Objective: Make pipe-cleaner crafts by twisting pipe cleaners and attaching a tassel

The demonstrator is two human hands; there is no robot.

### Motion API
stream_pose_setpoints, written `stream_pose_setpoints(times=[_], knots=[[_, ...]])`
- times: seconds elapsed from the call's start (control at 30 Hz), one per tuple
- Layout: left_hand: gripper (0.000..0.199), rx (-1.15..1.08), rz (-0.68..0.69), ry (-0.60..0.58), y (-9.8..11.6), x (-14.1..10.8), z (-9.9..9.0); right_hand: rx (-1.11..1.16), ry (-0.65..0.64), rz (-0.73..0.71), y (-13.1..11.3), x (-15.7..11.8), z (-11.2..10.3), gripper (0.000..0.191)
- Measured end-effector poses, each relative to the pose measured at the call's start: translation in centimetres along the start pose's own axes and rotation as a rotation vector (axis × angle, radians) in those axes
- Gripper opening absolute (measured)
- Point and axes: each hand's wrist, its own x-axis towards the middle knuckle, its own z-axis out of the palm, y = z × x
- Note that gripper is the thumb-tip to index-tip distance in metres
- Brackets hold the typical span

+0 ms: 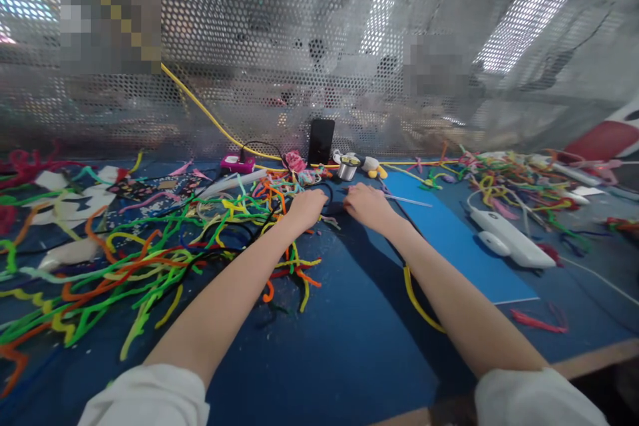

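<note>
My left hand (307,206) is over the middle of the blue table, fingers curled closed. A thin black loop (328,190) shows right beside its fingertips; whether they grip it I cannot tell. My right hand (368,204) is a short gap to the right, also closed, with its fingertips hidden below. A thin pale stick (412,201) lies just past its right side. Beyond the hands stand a spool of silvery wire (347,168) and a small white and yellow plush piece (373,167). Bright pipe cleaners (239,206) lie tangled left of my left hand.
A black phone (321,141) leans upright against the perforated metal screen (259,33). A magenta device (237,164) sits left of it. To the right lie a blue sheet (449,239), a white power strip (514,239) and more tangled pipe cleaners (499,180). A yellow cable (197,103) hangs down the screen.
</note>
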Motion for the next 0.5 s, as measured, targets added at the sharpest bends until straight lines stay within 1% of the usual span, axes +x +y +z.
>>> stream_pose_setpoints(times=[0.07,0.13,0.23,0.3,0.33,0.37,0.43,0.5], knots=[[0.034,0.006,-0.006,0.005,0.0,0.0,0.0,0.002,0.021,0.030,-0.3,0.2,0.0,0.020],[0.034,0.006,-0.016,0.012,-0.1,0.0,-0.1,0.021,0.048,0.063,0.1,0.2,-0.5,0.018],[0.034,-0.006,-0.032,0.012,-0.3,0.0,-0.3,0.071,0.100,0.149,2.1,-0.7,-2.3,0.022],[0.033,-0.022,-0.048,0.015,-0.3,0.1,-0.5,0.115,0.132,0.207,3.7,-1.8,-3.6,0.027],[0.033,-0.032,-0.057,0.019,-0.3,0.0,-0.6,0.169,0.138,0.213,4.4,-2.5,-4.1,0.026],[0.034,-0.042,-0.065,0.024,-0.2,0.0,-0.7,0.274,0.120,0.206,5.0,-3.1,-4.4,0.024],[0.035,-0.059,-0.077,0.033,0.0,-0.2,-0.9,0.449,0.027,0.185,5.6,-4.1,-4.4,0.022],[0.036,-0.072,-0.075,0.037,0.1,-0.4,-1.1,0.482,-0.044,0.179,5.7,-4.8,-4.0,0.020]])
